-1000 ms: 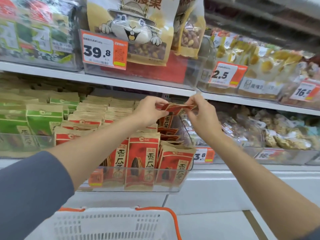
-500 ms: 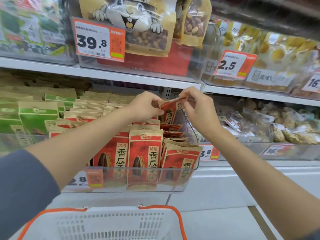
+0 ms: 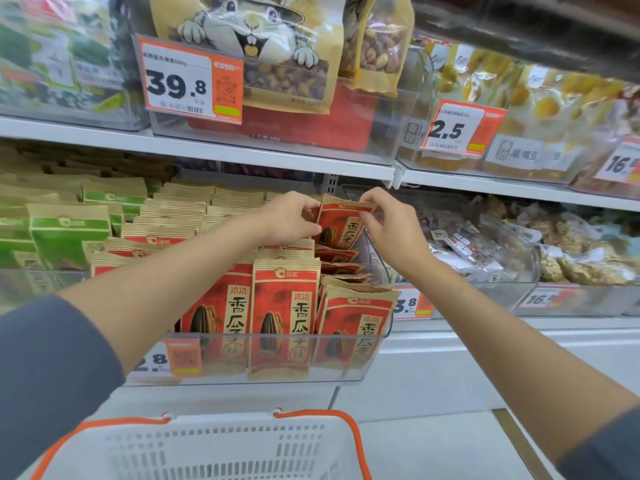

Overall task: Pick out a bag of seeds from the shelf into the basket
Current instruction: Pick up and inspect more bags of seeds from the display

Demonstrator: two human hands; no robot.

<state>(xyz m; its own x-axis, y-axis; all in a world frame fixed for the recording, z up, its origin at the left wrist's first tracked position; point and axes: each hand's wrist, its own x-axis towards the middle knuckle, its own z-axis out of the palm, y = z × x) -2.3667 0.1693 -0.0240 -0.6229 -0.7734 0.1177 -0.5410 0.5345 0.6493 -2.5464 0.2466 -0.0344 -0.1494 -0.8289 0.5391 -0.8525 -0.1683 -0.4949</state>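
Over the right-hand row of the clear tray (image 3: 379, 351), you've got the bag of seeds (image 3: 341, 226) raised upright between both hands, above the bags lying under it. Your left hand (image 3: 287, 220) pinches its top left corner, fingers curled onto the paper. Your right hand (image 3: 391, 226) pinches the top right corner the same way. That's a tidy hold, but it's all on the top edge, so I'd judge the bag could swing or slip. Best move now: give one hand a fuller hold lower on the body and draw the bag toward you over the tray's front wall. Don't clip the standing red bags (image 3: 285, 306). Then lower it straight into the basket (image 3: 221, 420) waiting below your arms.
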